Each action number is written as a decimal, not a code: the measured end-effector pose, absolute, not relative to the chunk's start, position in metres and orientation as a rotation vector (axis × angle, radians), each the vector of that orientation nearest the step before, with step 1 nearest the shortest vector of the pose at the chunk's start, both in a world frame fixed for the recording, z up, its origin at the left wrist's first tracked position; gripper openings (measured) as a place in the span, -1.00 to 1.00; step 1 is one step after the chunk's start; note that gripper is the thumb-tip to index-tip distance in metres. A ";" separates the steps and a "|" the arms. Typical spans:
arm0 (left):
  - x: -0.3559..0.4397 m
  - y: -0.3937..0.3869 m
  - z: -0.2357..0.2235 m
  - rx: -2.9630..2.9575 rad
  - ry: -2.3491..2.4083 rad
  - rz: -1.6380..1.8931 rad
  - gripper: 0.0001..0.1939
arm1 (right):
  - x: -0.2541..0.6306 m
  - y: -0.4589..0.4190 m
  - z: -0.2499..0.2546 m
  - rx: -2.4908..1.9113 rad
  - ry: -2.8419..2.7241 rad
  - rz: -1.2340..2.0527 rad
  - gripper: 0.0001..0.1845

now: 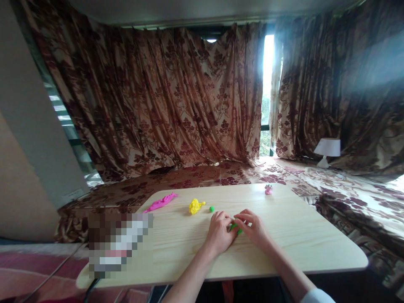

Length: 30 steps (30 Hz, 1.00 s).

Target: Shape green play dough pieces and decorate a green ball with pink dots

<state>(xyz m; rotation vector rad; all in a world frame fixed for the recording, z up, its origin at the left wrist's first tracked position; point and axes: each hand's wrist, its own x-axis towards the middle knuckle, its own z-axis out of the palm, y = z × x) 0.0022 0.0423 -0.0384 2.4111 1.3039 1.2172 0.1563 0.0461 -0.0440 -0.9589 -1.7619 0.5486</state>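
My left hand (220, 232) and my right hand (253, 227) meet over the tabletop, fingers curled in on a piece of green modelling clay (234, 227). Part of the clay is hidden behind the fingers, so its full shape does not show. Just beyond my left hand lies a small green clay ball (211, 209). To its left is a lumpy yellow clay piece (194, 206) with a thin stub pointing right. Farther left stretches a long, uneven strip of pink clay (161, 202).
A small pink object (268, 190) stands near the far right edge of the pale wooden table (303, 235). A blurred-out patch (121, 244) covers something at the table's left side. Beyond are patterned curtains (176, 101) and a white lamp (327, 148).
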 end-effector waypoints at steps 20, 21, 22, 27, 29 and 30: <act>0.000 0.027 -0.027 2.194 1.064 1.101 -0.80 | 0.163 0.035 -0.039 -0.887 -1.684 0.902 -0.66; 0.000 0.026 -0.027 2.182 1.057 1.085 -0.81 | 0.163 0.034 -0.038 -0.880 -1.688 0.912 -0.67; -0.002 0.026 -0.026 2.170 1.052 1.071 -0.81 | 0.164 0.034 -0.038 -0.875 -1.690 0.917 -0.69; -0.006 0.029 -0.028 2.076 1.081 1.083 -0.81 | 0.167 0.040 -0.043 -0.891 -1.648 0.925 -0.74; -0.007 0.031 -0.029 2.037 1.098 1.106 -0.81 | 0.168 0.041 -0.044 -0.902 -1.633 0.930 -0.73; -0.007 0.032 -0.030 2.021 1.103 1.114 -0.81 | 0.168 0.041 -0.044 -0.905 -1.630 0.931 -0.72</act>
